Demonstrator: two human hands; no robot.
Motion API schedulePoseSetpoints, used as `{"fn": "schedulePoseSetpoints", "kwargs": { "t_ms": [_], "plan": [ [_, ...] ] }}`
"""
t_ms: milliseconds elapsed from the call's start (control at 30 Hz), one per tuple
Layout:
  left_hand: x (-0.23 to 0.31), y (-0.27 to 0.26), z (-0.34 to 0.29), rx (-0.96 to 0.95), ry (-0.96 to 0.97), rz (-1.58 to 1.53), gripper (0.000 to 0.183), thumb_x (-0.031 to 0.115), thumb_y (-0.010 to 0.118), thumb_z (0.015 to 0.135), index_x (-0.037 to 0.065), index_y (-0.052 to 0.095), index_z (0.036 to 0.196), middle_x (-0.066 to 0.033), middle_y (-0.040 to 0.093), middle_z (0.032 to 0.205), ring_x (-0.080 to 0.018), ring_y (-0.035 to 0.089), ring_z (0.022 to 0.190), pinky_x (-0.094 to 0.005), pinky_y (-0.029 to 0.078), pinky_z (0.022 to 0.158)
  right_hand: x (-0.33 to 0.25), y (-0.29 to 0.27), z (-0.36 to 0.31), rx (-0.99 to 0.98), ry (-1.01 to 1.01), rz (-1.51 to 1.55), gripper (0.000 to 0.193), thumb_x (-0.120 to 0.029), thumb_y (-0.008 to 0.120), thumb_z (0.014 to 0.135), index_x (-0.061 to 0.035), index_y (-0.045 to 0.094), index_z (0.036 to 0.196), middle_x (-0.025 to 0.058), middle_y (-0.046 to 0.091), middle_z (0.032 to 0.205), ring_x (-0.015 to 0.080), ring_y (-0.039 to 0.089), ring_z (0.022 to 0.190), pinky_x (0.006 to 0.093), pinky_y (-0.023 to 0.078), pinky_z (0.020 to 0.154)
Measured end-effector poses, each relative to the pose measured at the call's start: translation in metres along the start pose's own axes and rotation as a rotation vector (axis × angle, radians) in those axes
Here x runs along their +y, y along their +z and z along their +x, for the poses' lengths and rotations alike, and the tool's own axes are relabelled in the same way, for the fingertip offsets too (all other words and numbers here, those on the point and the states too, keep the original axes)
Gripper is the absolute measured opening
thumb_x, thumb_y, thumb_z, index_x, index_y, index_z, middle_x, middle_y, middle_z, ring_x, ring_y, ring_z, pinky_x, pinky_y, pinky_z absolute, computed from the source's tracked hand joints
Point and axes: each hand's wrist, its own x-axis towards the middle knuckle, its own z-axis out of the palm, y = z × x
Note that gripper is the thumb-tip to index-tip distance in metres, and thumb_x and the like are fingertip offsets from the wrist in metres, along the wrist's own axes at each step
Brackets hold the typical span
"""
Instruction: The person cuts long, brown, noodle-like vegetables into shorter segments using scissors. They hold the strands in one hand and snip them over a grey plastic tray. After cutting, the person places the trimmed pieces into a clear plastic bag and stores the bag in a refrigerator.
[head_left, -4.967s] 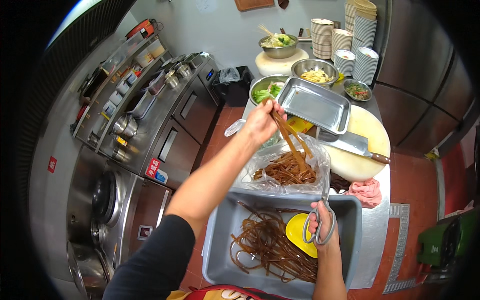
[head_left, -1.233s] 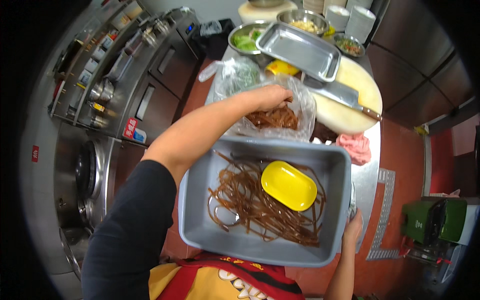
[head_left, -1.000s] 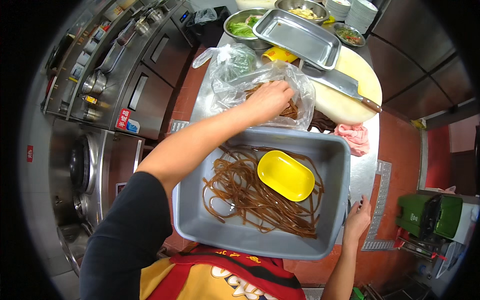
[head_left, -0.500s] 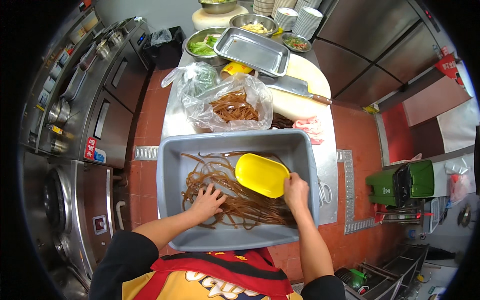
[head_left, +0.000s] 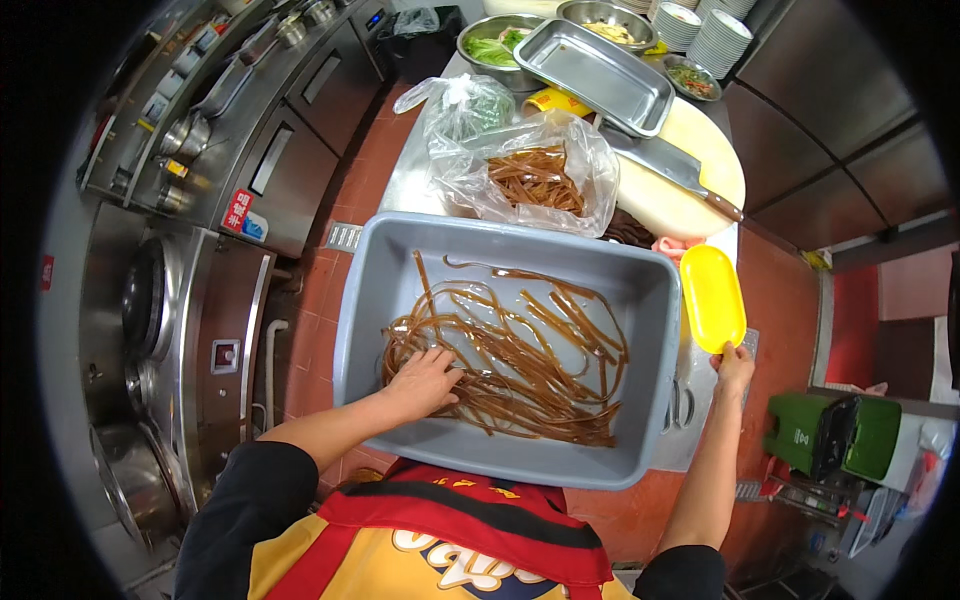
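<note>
A grey plastic basin (head_left: 655, 370) holds long, flat brown noodle strips (head_left: 520, 370) that look wet, with clear liquid around them. Inside it, my left hand (head_left: 424, 384) lies over the left part of the strips, fingers stretched out and fingertips touching them. My right hand (head_left: 733, 368) is closed on the near end of a yellow oval dish (head_left: 713, 300), out past the basin's right rim. The dish is held up over the table's right edge, and nothing shows in it. Behind the basin, an open clear plastic bag (head_left: 465, 170) contains more brown strips (head_left: 535, 180).
A cleaver (head_left: 665, 160) lies on a round cutting board (head_left: 725, 175) at the back right. A metal tray (head_left: 590, 75) rests near a bowl of greens (head_left: 490, 48). Scissors (head_left: 683, 405) lie beside the basin. A green bin (head_left: 800, 435) stands on the right.
My right hand has carried the yellow dish out of the basin to the right. My left hand stays on the strips, its fingers closer together. The whole view has turned.
</note>
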Motion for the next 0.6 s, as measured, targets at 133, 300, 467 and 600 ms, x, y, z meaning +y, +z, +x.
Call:
{"fn": "schedulePoseSetpoints", "kwargs": {
  "t_ms": [133,300,467,600],
  "plan": [
    [0.02,-0.009,0.061,0.01,-0.229,-0.249,0.032,0.02,0.066,0.082,0.003,0.058,0.108,-0.0179,0.051,0.113,-0.0403,0.058,0.091,-0.0466,0.047,0.08,0.041,0.016,0.023,-0.081,0.119,0.035,0.017,-0.011,0.056,0.092,0.0036,0.059,0.099,0.0079,0.061,0.075,0.0131,0.057,0.054,0.0245,0.048,0.046],
    [0.027,0.012,0.143,0.174,-0.353,-0.129,0.031,0.011,0.064,0.081,0.002,0.054,0.108,-0.0199,0.049,0.115,-0.0406,0.058,0.091,-0.0462,0.049,0.08,0.012,0.011,-0.012,0.154,-0.313,-0.818,0.025,-0.01,0.058,0.089,0.0054,0.058,0.109,0.0173,0.065,0.088,0.0224,0.065,0.077,0.0335,0.052,0.066],
    [0.018,0.031,0.17,0.098,-0.13,0.055,0.028,0.005,0.062,0.077,0.0,0.054,0.104,-0.0177,0.049,0.112,-0.0353,0.051,0.108,-0.0423,0.049,0.086,-0.092,0.042,-0.129,-0.096,-0.699,-0.408,0.024,-0.004,0.057,0.087,0.0021,0.058,0.111,0.0179,0.065,0.098,0.0305,0.064,0.086,0.0374,0.051,0.076],
    [0.015,0.037,0.174,0.056,0.001,0.176,0.024,0.004,0.058,0.075,0.0,0.057,0.099,-0.0151,0.052,0.108,-0.0316,0.055,0.104,-0.0383,0.052,0.083,-0.072,0.123,-0.182,-0.493,-0.677,-0.544,0.03,-0.011,0.066,0.081,-0.001,0.059,0.108,0.0182,0.062,0.101,0.0337,0.062,0.09,0.0419,0.049,0.082]
  ]
}}
